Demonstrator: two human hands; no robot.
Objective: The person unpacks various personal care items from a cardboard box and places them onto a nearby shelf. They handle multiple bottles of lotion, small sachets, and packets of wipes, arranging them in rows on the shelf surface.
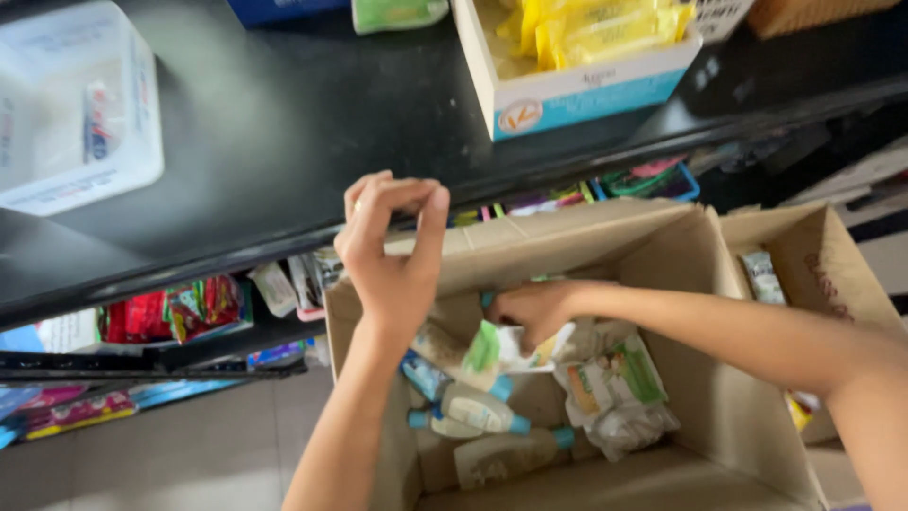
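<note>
The left hand (392, 246) was raised above the near-left rim of the cardboard box (605, 246), fingertips pinched together, empty. The right hand (534, 310) reached down inside, clamped on a white packet (506, 345).

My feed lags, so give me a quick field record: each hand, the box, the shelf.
left hand: raised above the box edge, fingers pinched, nothing visible in them
right hand: inside the box, gripping a white and green pouch
cardboard box: open, holds bottles and packets
black shelf: carton of yellow packs
</note>
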